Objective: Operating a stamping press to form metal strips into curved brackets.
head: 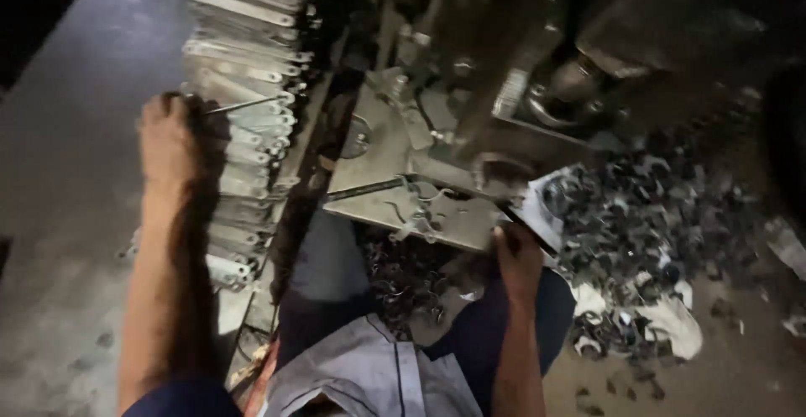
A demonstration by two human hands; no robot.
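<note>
My left hand [172, 136] is at the left, closed around a thin metal rod [248, 104] whose tip points right, over a long stack of flat metal strips [243, 64]. My right hand [516, 257] sits low at centre right, gripping a dark flat metal piece [527, 234] at the front edge of a press machine's steel bed [395, 190]. A small curved stamped part [420, 215] lies on that bed, just left of the right hand.
The dark body of the press machine [537, 56] fills the upper right. A heap of small dark metal offcuts [655, 224] covers the floor at right, with white rags [676, 320] among them. Grey concrete floor [67, 215] lies left. My knees are below the bed.
</note>
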